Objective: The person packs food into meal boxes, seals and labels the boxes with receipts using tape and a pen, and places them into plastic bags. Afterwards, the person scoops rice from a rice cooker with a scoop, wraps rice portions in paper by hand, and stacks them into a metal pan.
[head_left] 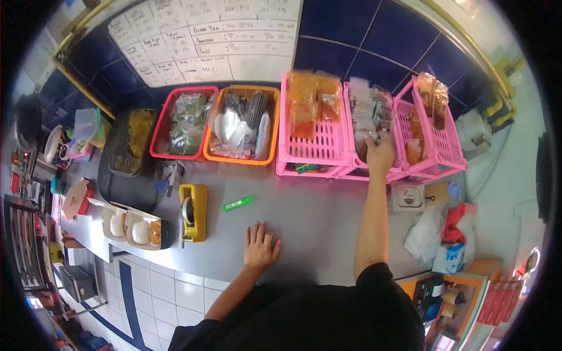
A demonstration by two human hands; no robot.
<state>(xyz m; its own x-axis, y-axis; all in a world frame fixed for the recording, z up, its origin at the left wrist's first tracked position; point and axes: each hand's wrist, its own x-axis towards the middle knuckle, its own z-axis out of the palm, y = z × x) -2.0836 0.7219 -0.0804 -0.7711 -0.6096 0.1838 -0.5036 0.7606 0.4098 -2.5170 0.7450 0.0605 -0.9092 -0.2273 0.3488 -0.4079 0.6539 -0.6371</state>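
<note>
My left hand (261,245) lies flat on the grey counter (304,225), its fingers spread and nothing in it. A green packet (238,203) is on the counter just above and left of it. My right hand (379,153) reaches into the middle pink basket (398,146), at the near end of a row of small packets (370,108). Its fingertips touch the packets and are partly blurred, so whether they grip one is unclear. Orange-coloured sachets (315,99) fill the back of the left pink basket (313,152), and brown packets (433,96) stand in the right one.
A yellow tape dispenser (199,213) and open food boxes (140,233) stand on the left. Behind them are a black tray (120,187), a red basket (154,140) and an orange basket (243,159). A metal container (408,198) and plastic bags (424,234) sit at right.
</note>
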